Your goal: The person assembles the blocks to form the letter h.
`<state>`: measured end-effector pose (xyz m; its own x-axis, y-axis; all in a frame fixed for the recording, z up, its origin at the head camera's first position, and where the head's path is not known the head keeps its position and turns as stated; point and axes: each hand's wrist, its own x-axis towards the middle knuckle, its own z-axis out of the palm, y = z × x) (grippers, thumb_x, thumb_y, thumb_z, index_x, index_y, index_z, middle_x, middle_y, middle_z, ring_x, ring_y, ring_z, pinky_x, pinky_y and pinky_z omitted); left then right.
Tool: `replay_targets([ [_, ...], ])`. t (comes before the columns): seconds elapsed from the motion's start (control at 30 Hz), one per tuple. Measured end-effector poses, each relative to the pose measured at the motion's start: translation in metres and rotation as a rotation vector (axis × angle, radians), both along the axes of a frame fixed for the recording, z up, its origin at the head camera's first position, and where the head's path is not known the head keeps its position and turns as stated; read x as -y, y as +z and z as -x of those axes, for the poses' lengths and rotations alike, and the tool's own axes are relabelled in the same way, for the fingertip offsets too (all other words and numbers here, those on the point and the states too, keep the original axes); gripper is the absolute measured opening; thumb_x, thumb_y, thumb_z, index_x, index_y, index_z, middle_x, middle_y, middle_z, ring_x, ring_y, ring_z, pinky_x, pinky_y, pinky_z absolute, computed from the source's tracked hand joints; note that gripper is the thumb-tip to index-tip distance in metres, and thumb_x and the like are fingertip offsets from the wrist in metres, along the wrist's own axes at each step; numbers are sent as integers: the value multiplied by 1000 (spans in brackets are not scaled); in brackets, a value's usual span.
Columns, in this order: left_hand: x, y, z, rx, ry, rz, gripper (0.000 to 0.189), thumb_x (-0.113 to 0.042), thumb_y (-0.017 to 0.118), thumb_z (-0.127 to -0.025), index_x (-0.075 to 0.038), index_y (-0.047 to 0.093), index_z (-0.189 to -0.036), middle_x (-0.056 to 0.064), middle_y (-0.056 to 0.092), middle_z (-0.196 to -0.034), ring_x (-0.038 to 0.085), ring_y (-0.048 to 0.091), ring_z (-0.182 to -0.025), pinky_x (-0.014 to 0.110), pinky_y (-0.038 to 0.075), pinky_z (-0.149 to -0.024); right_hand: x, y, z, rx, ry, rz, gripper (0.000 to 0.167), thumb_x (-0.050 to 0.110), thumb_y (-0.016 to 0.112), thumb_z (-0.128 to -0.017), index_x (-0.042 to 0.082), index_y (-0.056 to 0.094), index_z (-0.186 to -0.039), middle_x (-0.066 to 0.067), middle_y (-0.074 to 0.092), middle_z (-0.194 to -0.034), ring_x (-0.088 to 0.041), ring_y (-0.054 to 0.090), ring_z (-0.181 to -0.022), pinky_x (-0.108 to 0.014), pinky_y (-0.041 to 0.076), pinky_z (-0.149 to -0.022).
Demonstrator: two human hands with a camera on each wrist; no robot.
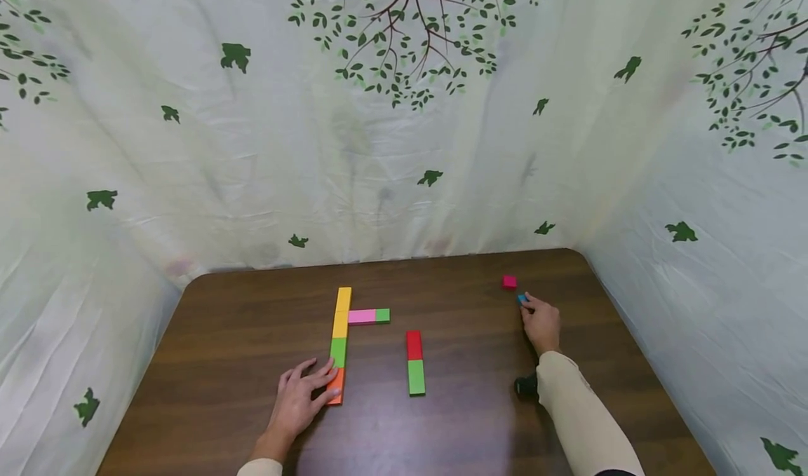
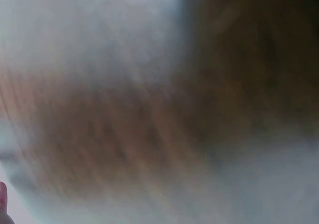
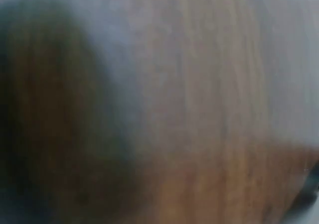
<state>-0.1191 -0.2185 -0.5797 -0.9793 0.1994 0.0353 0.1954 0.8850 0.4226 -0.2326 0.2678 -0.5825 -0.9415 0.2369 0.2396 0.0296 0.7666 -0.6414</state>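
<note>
In the head view my left hand (image 1: 298,400) rests with fingers extended at the orange block (image 1: 337,385). That block is the near end of a line with a green block (image 1: 338,352) and two yellow blocks (image 1: 341,311). A pink block (image 1: 362,317) and a small green cube (image 1: 382,315) branch off it to the right. My right hand (image 1: 541,324) pinches a small blue cube (image 1: 521,298) between thumb and fingers at the back right, partly hidden by them. Just beyond is a crimson cube (image 1: 509,282). Both wrist views are blurred; a fingertip (image 2: 3,199) shows in the left one.
Mid-table, a red block (image 1: 413,345) meets a green block (image 1: 416,378) end to end. The brown wooden table (image 1: 480,420) has rounded far corners. Pale leaf-printed cloth (image 1: 379,209) hangs right behind it and at the sides. A dark round device (image 1: 526,386) sits at my right wrist.
</note>
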Motion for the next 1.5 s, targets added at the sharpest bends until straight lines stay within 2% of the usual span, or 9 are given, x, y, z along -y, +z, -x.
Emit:
replay_targets([
  [0.13,1,0,0,5,0,12,50,-37,73,-82,-15,64,-126,-2,59,-133,34,43,-129,57,25,-100,4,-2,-1,-36,8,29,20,6,71,-86,-5,73,-101,-15,65,-119,-37,60,-112,-50,45,-95],
  [0.3,2,-1,0,-22,-6,7,49,-36,74,-82,-15,65,-125,-1,59,-133,34,44,-128,57,26,-99,12,-3,-3,-29,28,28,17,7,72,-86,-4,74,-98,-13,66,-118,-36,60,-111,-49,45,-95],
  [0.5,2,0,-1,-27,-8,8,49,-37,73,-82,-15,66,-125,-1,60,-133,34,44,-128,57,27,-98,26,-3,-5,-14,85,67,18,4,72,-85,-3,74,-101,-11,67,-118,-35,59,-114,-48,45,-96],
  [0.73,1,2,-1,0,-6,21,50,-40,72,-83,-16,64,-126,-1,59,-134,34,43,-129,58,28,-99,42,-5,-6,-53,152,85,20,-1,72,-83,-3,73,-103,-10,67,-117,-33,61,-111,-48,46,-94],
  [1.03,0,0,-1,-11,-10,26,51,-39,72,-82,-16,64,-126,-1,60,-132,34,44,-128,58,29,-98,62,-7,-4,-97,337,126,18,-4,72,-82,-3,74,-100,-9,69,-115,-31,63,-108,-46,46,-95],
  [1.3,1,-2,-2,-32,-15,11,50,-39,73,-82,-16,65,-125,-2,59,-133,34,44,-128,57,29,-98,79,-9,-5,-103,375,124,19,-3,72,-82,-2,75,-100,-10,69,-116,-31,63,-108,-48,47,-92],
  [1.5,1,-2,0,-40,-19,2,49,-38,72,-82,-15,65,-125,-1,60,-133,35,44,-127,57,29,-97,88,-10,-5,-101,395,144,19,-5,70,-83,-2,74,-102,-10,69,-116,-30,62,-111,-46,46,-95],
])
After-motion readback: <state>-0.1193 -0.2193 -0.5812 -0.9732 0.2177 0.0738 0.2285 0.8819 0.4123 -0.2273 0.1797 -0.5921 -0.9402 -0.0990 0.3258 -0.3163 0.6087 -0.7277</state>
